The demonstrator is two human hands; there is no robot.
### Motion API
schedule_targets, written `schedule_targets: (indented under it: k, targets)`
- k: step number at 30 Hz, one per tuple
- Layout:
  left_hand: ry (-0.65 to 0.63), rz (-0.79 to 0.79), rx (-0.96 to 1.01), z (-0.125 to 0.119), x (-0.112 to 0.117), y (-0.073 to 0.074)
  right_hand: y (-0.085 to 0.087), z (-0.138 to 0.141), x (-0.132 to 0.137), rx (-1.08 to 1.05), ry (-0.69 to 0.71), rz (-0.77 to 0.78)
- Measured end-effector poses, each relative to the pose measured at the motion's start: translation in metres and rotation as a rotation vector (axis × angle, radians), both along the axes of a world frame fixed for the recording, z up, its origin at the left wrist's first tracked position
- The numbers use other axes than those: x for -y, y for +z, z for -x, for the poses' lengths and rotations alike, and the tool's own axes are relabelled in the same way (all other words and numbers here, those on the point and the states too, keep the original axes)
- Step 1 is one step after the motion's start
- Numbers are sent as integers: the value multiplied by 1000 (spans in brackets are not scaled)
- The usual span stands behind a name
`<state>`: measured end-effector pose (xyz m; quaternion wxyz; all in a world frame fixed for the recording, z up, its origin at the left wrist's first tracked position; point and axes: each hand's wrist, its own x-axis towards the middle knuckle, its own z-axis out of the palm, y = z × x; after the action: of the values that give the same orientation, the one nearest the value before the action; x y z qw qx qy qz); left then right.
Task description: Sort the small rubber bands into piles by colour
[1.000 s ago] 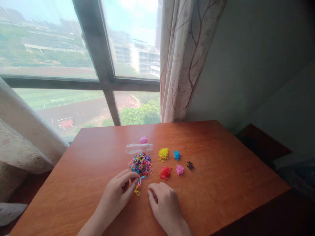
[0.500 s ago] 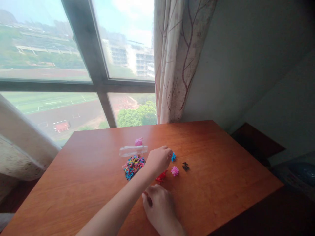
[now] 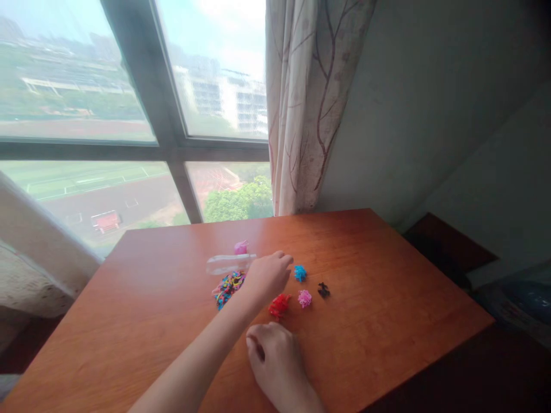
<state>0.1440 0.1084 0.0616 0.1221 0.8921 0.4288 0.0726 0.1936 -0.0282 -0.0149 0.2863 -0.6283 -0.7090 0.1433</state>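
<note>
My left hand [image 3: 269,276] reaches across the middle of the table, palm down. Its fingers are bent and close together; anything in them is hidden. It hovers left of a small pile of blue rubber bands [image 3: 300,273] and beside a mixed multicoloured pile of bands [image 3: 230,288], partly behind my wrist. Nearer me, my right hand [image 3: 275,353] rests on the table, fingers curled in with the thumb near them; what they hold, if anything, is hidden. Beyond it lie a red pile [image 3: 279,306], a pink pile [image 3: 305,298] and a few black bands [image 3: 323,289].
A clear plastic bottle-shaped container [image 3: 228,264] lies on its side behind the mixed pile. Behind that sits a small pink object [image 3: 241,247]. The wooden table [image 3: 379,321] stands against a window [image 3: 167,143] with a patterned curtain [image 3: 297,115].
My left hand has moved a little left, away from the blue pile, so the blue and red piles show more fully. My right hand has stayed nearly in place.
</note>
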Motion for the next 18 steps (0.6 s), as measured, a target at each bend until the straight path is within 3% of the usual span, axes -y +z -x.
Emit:
schedule_targets:
  k: [5, 8, 13, 18]
  targets:
    - [106, -13, 38, 54, 21, 10, 2, 0, 2, 17, 11, -1]
    - [158, -3, 81, 89, 36, 6, 4, 1, 3, 35, 21, 3]
    - [230, 56, 283, 130, 62, -18, 11, 5, 2, 46, 19, 10]
    - [283, 99, 451, 144, 76, -44, 18, 13, 2, 71, 59, 44]
